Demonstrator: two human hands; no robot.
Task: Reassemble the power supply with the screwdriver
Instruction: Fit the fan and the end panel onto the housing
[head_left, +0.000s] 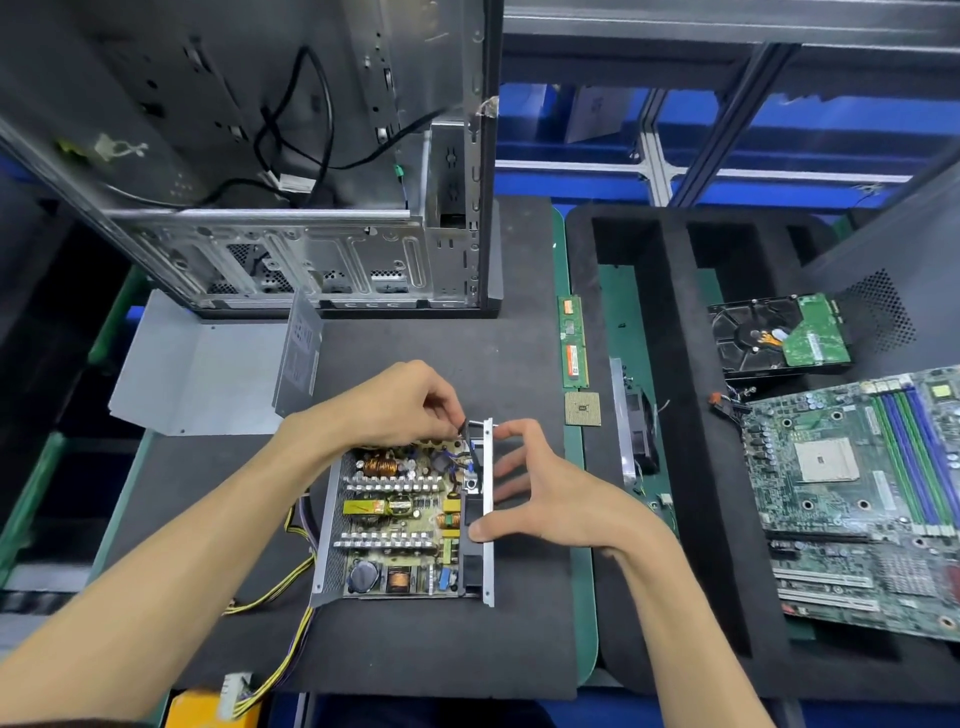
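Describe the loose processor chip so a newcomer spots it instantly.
Start at the open power supply on the dark mat. Just right of its far corner lies the CPU chip, directly below the green RAM stick. It is small, square and gold-tan, not long and green.

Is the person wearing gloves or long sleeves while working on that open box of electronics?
No gloves: both the left hand and the right hand are bare, and the forearms show no sleeves. No rings, watch or wristbands are visible.
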